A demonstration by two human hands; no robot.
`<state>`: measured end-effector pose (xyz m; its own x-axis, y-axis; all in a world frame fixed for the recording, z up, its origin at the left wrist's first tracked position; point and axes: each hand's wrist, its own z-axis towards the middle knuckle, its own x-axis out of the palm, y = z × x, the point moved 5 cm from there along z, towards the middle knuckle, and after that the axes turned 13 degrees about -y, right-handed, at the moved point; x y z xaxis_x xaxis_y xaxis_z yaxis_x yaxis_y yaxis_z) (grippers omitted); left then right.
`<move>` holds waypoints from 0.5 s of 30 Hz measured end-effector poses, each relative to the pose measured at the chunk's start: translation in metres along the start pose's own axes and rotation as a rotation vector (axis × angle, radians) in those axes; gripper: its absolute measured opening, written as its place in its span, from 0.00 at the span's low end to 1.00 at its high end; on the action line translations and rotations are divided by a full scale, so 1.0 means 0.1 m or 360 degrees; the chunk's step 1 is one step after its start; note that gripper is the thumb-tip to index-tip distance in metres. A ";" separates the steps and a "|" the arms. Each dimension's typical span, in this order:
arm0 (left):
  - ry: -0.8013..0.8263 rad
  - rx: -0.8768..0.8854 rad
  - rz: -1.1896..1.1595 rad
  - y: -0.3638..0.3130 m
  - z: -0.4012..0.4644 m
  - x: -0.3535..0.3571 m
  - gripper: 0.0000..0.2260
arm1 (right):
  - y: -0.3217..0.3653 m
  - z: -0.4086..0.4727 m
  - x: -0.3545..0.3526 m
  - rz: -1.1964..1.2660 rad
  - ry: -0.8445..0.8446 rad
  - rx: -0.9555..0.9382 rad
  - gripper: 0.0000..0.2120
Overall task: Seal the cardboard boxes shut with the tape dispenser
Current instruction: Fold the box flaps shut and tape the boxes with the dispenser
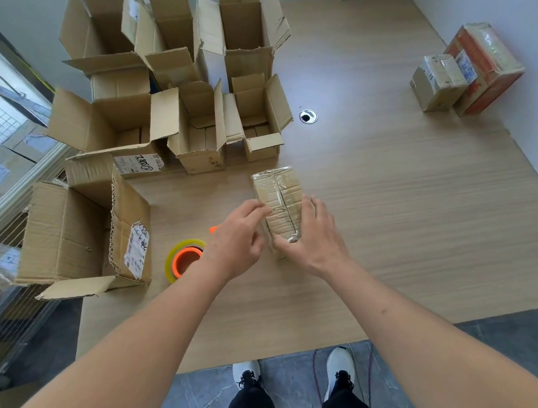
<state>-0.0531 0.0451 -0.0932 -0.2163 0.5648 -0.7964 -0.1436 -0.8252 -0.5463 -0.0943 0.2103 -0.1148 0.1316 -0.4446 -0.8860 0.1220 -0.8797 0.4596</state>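
One small box (279,202) lies closed at the middle of the counter (397,222), tape already shining along its top seam and over its far end, so by my reading it is nearly finished. The left hand (236,237) pinches at the tape on the box's top with thumb and fingertips, while the right hand (311,236) grips the box's near right side to steady it. The tape dispenser (185,258), orange core and clear roll, sits on the counter just left of the left hand, in no one's grip. Two taped boxes (467,70) stand well apart at the far right, seemingly done. Most of the work is left: a crowd of open boxes (181,89), flaps up, fills the far left. They crowd that side, but nothing blocks the box in hand.
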 end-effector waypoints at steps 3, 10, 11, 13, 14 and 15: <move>-0.0027 -0.0044 0.0158 0.15 0.05 -0.06 0.25 | 0.14 0.12 0.09 -0.0047 0.0004 0.0094 0.57; 0.0195 -0.0101 0.0465 0.36 0.12 -0.16 0.27 | 0.32 0.15 0.13 -0.0172 -0.0033 0.0194 0.44; 0.0235 -0.0091 0.0516 0.36 0.14 -0.18 0.27 | 0.34 0.14 0.08 -0.0156 -0.0052 0.0196 0.43; 0.0326 -0.0072 0.0624 0.35 0.18 -0.23 0.28 | 0.38 0.10 -0.04 -0.0146 -0.0083 0.0223 0.42; 0.0363 -0.0055 0.0664 0.33 0.20 -0.27 0.28 | 0.41 0.08 -0.12 -0.0142 -0.0100 0.0244 0.42; 0.0388 -0.0031 0.0693 0.28 0.23 -0.31 0.29 | 0.43 0.05 -0.21 -0.0140 -0.0120 0.0261 0.42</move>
<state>-0.0731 0.0038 -0.0777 -0.0195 0.1542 -0.9879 -0.0713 -0.9857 -0.1524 -0.0973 0.1812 -0.0766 0.0526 -0.3711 -0.9271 -0.0329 -0.9285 0.3698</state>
